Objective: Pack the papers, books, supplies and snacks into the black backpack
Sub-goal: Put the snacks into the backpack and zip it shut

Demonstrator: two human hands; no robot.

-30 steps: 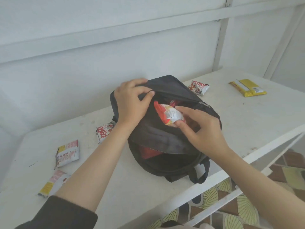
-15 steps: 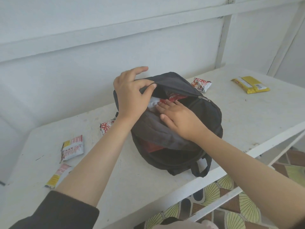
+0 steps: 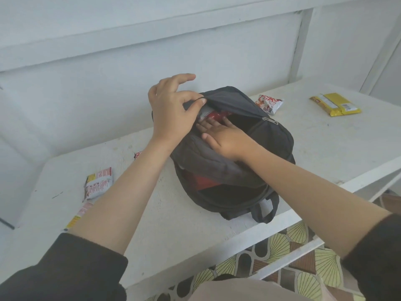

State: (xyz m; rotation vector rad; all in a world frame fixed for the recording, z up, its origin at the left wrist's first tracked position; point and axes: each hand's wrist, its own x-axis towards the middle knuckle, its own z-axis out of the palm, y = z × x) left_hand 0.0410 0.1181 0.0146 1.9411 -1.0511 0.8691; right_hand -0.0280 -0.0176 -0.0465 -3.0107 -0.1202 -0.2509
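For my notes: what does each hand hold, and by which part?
The left hand pinches the black backpack by its pocket flap edge. The right hand reaches inside; its grip cannot be told.

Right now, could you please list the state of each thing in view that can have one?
black backpack: lying on the table, upper pocket open.
left hand: pinching the pocket flap up.
right hand: fingers inside the pocket, pressing on a red snack packet.
red-and-white packet: sealed, behind the backpack.
yellow packet: sealed, far right.
white-and-red packet: lying left of the backpack.
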